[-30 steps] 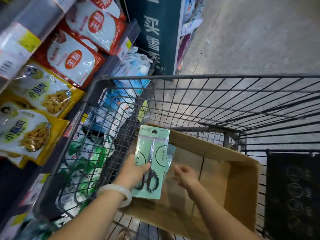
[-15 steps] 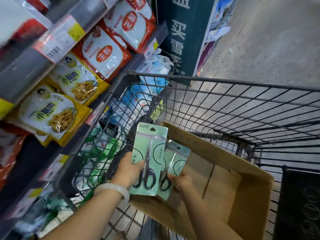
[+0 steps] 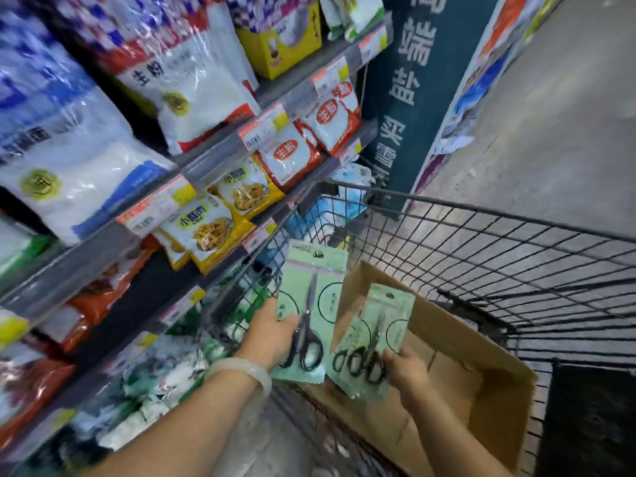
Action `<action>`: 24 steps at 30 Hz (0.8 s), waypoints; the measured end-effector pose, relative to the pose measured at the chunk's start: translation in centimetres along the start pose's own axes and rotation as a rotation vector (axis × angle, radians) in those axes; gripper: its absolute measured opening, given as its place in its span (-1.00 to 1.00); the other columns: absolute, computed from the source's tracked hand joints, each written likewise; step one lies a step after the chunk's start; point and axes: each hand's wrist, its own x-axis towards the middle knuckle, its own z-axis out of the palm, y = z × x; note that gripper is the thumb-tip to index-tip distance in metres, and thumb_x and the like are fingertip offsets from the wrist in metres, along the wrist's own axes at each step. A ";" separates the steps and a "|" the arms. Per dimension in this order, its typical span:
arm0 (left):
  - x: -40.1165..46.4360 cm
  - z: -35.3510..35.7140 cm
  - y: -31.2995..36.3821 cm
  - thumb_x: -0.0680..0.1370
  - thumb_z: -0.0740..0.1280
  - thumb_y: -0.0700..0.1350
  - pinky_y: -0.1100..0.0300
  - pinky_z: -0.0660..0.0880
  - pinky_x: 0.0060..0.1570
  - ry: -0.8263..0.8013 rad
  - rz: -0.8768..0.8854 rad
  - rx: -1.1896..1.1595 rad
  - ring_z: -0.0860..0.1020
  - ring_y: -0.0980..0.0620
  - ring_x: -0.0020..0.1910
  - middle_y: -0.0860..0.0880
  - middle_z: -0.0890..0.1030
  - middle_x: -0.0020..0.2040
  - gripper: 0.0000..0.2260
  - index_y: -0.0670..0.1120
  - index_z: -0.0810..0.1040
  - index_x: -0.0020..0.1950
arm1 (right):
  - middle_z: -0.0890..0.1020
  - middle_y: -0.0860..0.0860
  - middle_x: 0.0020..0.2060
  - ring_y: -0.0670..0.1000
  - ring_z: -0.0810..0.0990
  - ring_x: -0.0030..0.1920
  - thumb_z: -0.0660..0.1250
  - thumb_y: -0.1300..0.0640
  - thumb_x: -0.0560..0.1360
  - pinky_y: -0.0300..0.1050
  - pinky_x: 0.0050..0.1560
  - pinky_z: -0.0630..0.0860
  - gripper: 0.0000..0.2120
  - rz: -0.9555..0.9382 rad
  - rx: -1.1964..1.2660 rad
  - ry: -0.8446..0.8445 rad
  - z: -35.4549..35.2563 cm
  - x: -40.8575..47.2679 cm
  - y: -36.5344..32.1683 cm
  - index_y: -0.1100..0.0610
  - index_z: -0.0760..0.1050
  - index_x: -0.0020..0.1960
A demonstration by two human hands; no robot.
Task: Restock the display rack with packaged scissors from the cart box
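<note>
Above the cardboard box, scissors packs are gripped by left hand and right hand; hanging on the rack is judged next.

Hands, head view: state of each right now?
Left hand: grips one large scissors pack, thumb on its front.
Right hand: holds smaller scissors packs over the cardboard box; exact count unclear.

Grey concrete floor, a teal sign pillar, metal shelves stocked with food bags.
</note>
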 end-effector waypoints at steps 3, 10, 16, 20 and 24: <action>-3.1 -2.7 0.2 0.58 0.23 -0.05 -0.08 0.40 0.29 0.025 0.044 -0.105 0.46 -0.13 0.26 -0.06 0.47 0.32 -0.65 -0.10 0.36 0.35 | 0.66 0.09 -0.10 0.12 0.64 -0.06 0.24 0.22 0.55 0.10 0.08 0.57 -0.88 -0.191 0.023 -0.065 -1.2 -4.7 -3.6 0.14 0.55 -0.01; -13.5 -11.3 -2.0 0.64 0.13 -0.09 0.17 0.31 -0.05 0.232 0.231 -0.203 0.38 0.02 0.04 -0.05 0.39 0.10 -0.73 -0.18 0.33 0.30 | 0.65 0.07 -0.17 -0.11 0.61 -0.28 0.20 0.28 0.57 -0.39 -0.39 0.51 -0.89 -0.619 -0.032 -0.307 1.0 -21.4 -10.1 0.20 0.51 0.01; -24.6 -20.5 -13.2 0.62 0.18 -0.10 0.17 0.41 -0.07 0.465 0.264 -0.343 0.47 0.13 -0.15 0.04 0.48 -0.09 -0.97 0.00 0.40 0.02 | 0.63 -0.05 -0.24 -0.10 0.55 -0.20 0.21 0.30 0.56 -0.49 -0.20 0.47 -0.83 -0.831 -0.241 -0.557 9.1 -35.3 -5.7 0.09 0.49 -0.12; -31.9 -26.7 -22.9 0.59 0.24 -0.09 -0.03 0.44 0.26 0.605 0.201 -0.487 0.53 -0.08 0.16 -0.05 0.59 0.18 -0.78 -0.02 0.47 0.24 | 0.63 0.03 -0.10 -0.07 0.54 -0.14 0.24 0.14 0.56 -0.20 -0.14 0.47 -0.90 -0.881 -0.379 -0.734 15.8 -42.6 -0.1 -0.01 0.51 0.01; -39.8 -31.1 -31.9 0.60 0.22 -0.10 0.09 0.42 0.06 0.761 0.086 -0.552 0.52 -0.10 0.07 -0.14 0.56 0.11 -0.79 -0.15 0.45 0.19 | 0.58 -0.10 -0.15 -0.18 0.50 -0.18 0.24 0.19 0.56 -0.40 -0.25 0.40 -0.89 -0.940 -0.491 -0.933 22.1 -50.5 5.2 0.06 0.50 0.03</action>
